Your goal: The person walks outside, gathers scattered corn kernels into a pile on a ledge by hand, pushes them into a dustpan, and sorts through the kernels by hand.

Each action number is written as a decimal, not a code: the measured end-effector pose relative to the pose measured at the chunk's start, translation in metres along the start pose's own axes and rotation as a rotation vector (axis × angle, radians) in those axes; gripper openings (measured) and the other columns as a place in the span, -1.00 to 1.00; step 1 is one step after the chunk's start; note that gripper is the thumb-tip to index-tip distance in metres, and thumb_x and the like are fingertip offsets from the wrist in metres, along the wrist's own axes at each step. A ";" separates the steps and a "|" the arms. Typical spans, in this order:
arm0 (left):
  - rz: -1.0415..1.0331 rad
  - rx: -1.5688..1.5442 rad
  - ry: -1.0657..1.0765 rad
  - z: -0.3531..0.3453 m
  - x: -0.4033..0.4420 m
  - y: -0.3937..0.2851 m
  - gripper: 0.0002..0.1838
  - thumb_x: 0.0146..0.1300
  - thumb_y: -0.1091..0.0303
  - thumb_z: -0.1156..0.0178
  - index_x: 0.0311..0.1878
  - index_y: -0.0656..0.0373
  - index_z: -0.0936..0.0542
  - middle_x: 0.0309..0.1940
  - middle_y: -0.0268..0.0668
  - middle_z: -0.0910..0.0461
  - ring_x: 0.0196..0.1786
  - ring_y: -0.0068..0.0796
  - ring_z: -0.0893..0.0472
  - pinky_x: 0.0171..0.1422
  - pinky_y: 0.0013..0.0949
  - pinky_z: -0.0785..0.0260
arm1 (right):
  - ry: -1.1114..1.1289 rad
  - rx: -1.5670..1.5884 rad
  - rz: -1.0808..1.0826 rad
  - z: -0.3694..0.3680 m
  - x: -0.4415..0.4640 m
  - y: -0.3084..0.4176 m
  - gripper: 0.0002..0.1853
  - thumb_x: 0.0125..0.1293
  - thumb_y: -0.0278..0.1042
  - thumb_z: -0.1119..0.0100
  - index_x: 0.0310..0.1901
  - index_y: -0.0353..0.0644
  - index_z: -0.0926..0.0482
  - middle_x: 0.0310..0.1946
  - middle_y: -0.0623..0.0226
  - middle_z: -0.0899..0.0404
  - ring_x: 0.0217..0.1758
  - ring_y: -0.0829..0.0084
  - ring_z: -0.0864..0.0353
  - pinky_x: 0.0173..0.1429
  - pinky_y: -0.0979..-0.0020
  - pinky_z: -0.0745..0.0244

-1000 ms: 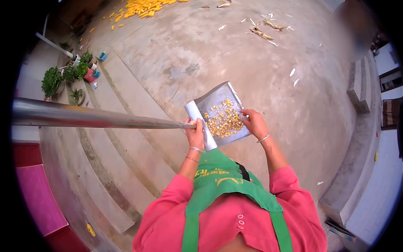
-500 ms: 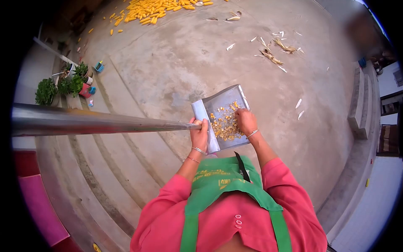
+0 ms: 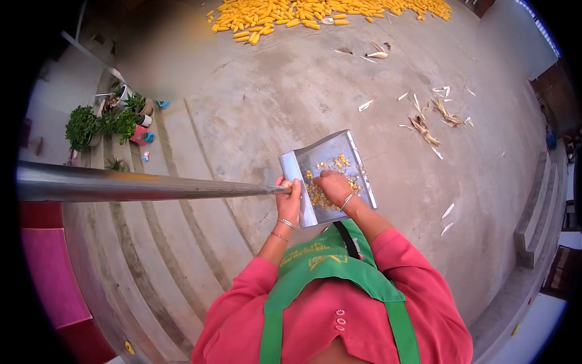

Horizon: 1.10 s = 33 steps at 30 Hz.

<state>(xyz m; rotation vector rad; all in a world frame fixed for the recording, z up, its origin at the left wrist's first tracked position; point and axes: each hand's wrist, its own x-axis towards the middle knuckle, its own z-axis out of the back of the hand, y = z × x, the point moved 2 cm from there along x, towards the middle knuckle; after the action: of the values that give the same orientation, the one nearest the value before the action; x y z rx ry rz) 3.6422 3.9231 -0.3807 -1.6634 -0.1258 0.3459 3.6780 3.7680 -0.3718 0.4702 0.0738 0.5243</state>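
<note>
A metal dustpan (image 3: pixel 332 144) is held in front of my body, with yellow corn kernels (image 3: pixel 341 162) and pale bits scattered in it. My left hand (image 3: pixel 290 203) is closed around the lower end of its long metal handle (image 3: pixel 151 183), which stretches toward the left of the head view. Inside the pan, my right hand (image 3: pixel 334 189) is over the kernels with its fingers bent together and pointing left. Whatever lies between those fingertips is hidden.
Many corn cobs (image 3: pixel 291 12) lie spread on the concrete floor at the far side. Dry husks (image 3: pixel 424 128) are scattered at right. Concrete steps (image 3: pixel 163 242) run along the left, with potted plants (image 3: pixel 82 127) on them. More steps (image 3: pixel 533 212) stand at far right.
My right hand has moved left across the dustpan, from its right side to over the middle of the kernels. My left hand keeps its grip on the handle. The view has shifted, showing more cobs.
</note>
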 end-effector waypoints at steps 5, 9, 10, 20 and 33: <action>0.009 -0.001 -0.104 -0.034 0.091 0.004 -0.71 0.30 0.31 -0.13 -0.55 0.15 -0.42 -0.01 -0.36 -0.29 -0.23 -0.69 -0.29 -0.09 -0.47 -0.23 | 0.029 -0.103 0.028 0.022 0.098 -0.060 -0.90 0.08 -0.44 -0.07 -0.38 -0.16 -0.57 -0.35 0.20 -0.51 -0.18 0.19 -0.54 -0.17 0.24 -0.47; -0.072 0.057 -0.174 -0.035 0.141 -0.023 -0.69 0.29 0.32 -0.13 -0.56 0.19 -0.40 -0.12 -0.30 -0.38 -0.04 -0.54 -0.30 0.17 -0.35 -0.13 | -0.047 0.296 0.001 0.041 0.169 -0.086 -0.93 0.09 -0.45 -0.13 -0.40 -0.24 -0.54 -0.43 0.16 -0.52 -0.29 0.14 -0.55 -0.20 0.22 -0.47; -0.041 0.014 -0.186 -0.039 0.157 -0.028 -0.69 0.30 0.30 -0.12 -0.56 0.18 -0.40 -0.07 -0.29 -0.36 -0.03 -0.52 -0.30 0.19 -0.35 -0.11 | -0.075 0.444 -0.028 0.047 0.187 -0.094 -0.92 0.09 -0.45 -0.14 -0.40 -0.25 -0.53 -0.47 0.14 -0.53 -0.33 0.12 -0.55 -0.21 0.21 -0.46; -0.015 -0.038 -0.174 -0.029 0.349 -0.029 -0.80 0.29 0.31 -0.14 -0.25 0.28 -0.46 -0.07 -0.31 -0.37 -0.03 -0.62 -0.30 0.15 -0.42 -0.17 | 0.123 0.012 0.010 0.018 0.371 -0.114 -0.89 0.07 -0.41 -0.10 -0.41 -0.26 -0.55 -0.37 0.04 -0.56 -0.29 0.05 -0.59 -0.17 0.14 -0.50; -0.016 -0.060 -0.172 0.014 0.634 -0.121 -0.75 0.31 0.32 -0.11 -0.45 0.25 -0.41 -0.01 -0.27 -0.33 -0.14 -0.61 -0.35 -0.01 -0.40 -0.25 | 0.139 0.587 -0.310 0.057 0.665 -0.128 -0.88 0.05 -0.50 -0.07 -0.35 -0.30 -0.54 -0.51 0.17 -0.57 -0.36 0.42 -0.61 -0.26 0.41 -0.49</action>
<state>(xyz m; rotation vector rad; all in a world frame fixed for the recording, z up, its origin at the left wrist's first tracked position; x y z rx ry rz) 4.2532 4.1311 -0.3592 -1.6894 -0.2807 0.4768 4.3238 3.9788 -0.3451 0.9755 0.4350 0.2200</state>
